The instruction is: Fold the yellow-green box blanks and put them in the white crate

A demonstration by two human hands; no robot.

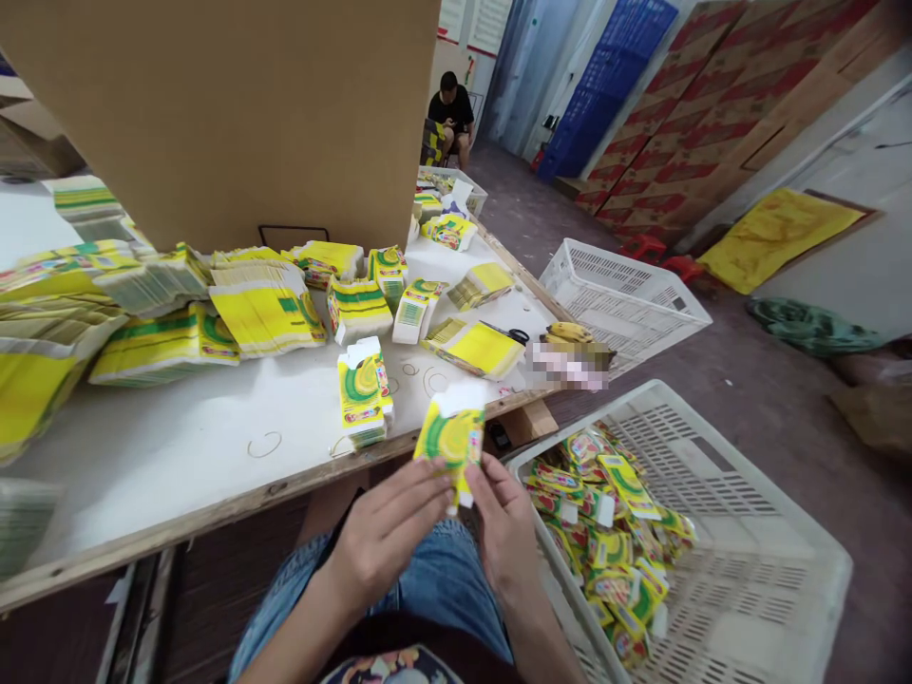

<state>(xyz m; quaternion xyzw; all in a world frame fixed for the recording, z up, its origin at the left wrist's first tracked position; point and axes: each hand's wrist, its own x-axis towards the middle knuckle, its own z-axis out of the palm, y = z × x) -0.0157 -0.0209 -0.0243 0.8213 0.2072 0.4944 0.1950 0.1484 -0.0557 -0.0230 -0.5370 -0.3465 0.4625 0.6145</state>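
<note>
Small yellow-and-green carton (453, 439) held upright above the lap

A printed box — yellow with a green swirl and a red label patch — its white top flaps standing open, pinched at its lower edge between the left hand (389, 527) and right hand (504, 527), just off the tabletop (178, 446) edge.

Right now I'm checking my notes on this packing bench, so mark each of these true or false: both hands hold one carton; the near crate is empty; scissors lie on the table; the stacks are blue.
1. Both hands, left hand and right hand, hold one small yellow-green carton. True.
2. The near white crate is empty. False: folded cartons lie in it.
3. Scissors lie on the white table. True.
4. The flat carton stacks are blue. False: yellow and green.
</note>
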